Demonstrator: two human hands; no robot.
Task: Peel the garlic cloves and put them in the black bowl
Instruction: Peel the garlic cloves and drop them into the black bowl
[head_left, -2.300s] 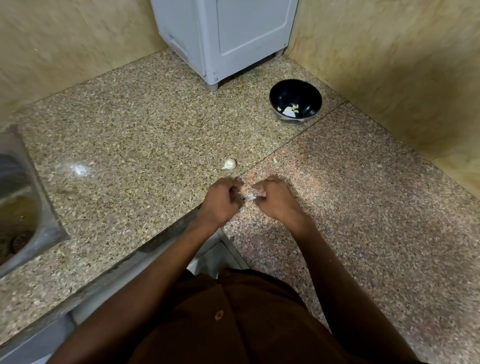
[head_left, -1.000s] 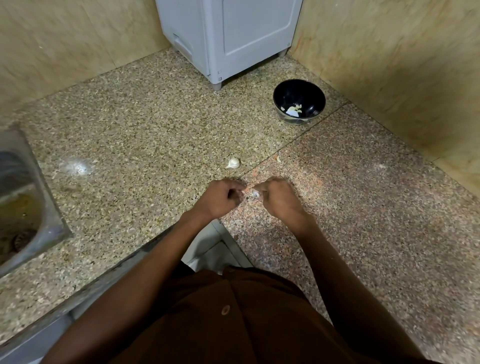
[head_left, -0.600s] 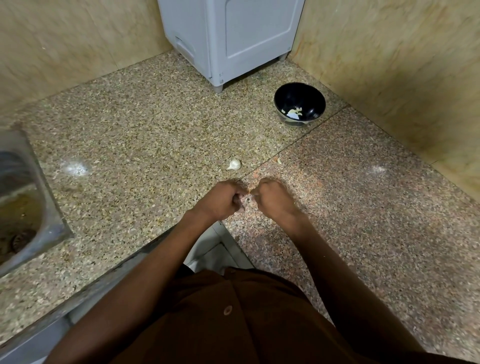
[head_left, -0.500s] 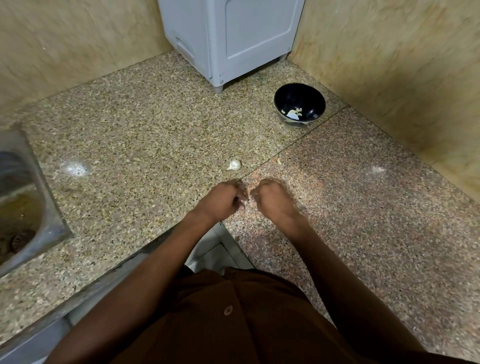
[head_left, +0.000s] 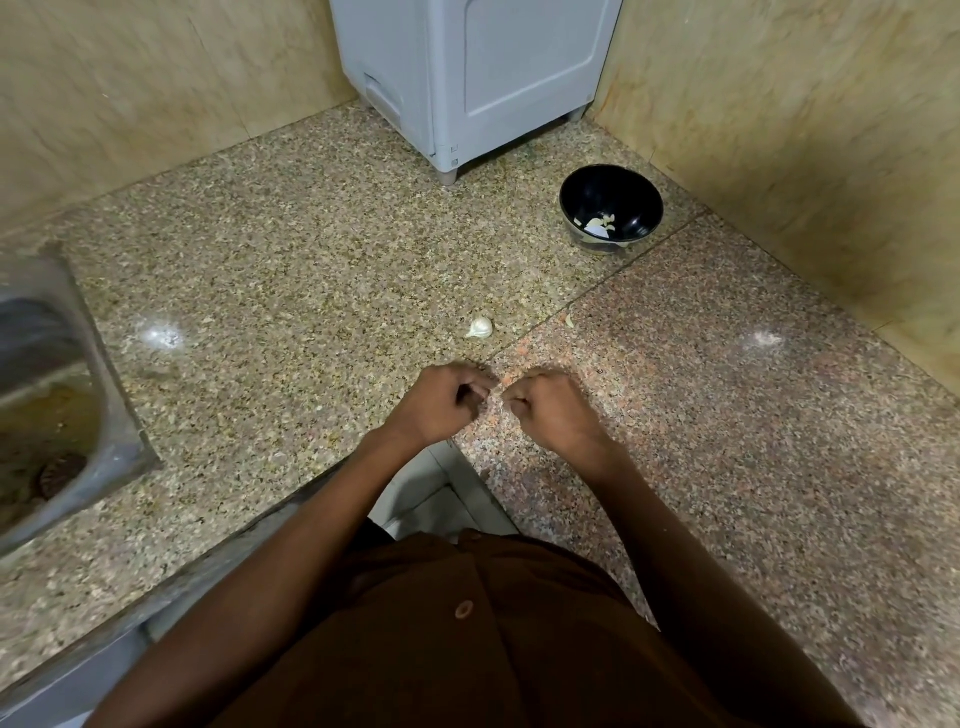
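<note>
Since the earlier frames the two hands have drawn slightly apart at the centre of the frame: the pale scrap of clove that showed between them is now hidden, and a narrow gap of bench (head_left: 270, 291) shows between the knuckles. Otherwise little has shifted. Largest first: the speckled bench fills the frame, with a grey cabinet (head_left: 467, 78) standing at the top centre and a steel sink (head_left: 104, 415) at the left edge. The bowl (head_left: 611, 208) sits in the upper right, well apart from the hands, probably parked out of the way so peelings do not fall in; pale pieces lie at its bottom, peeled cloves by the look of them. The left hand (head_left: 441, 402) and right hand (head_left: 550, 408) are both curled tight, knuckles up, low over the bench edge near the body, which suits picking at a skin with the fingertips; whether either grips a clove now I cannot tell. One loose clove (head_left: 480, 328) lies just above the hands, within easy reach, likely next in turn. A tiny flake (head_left: 570, 320) lies to its right.
</note>
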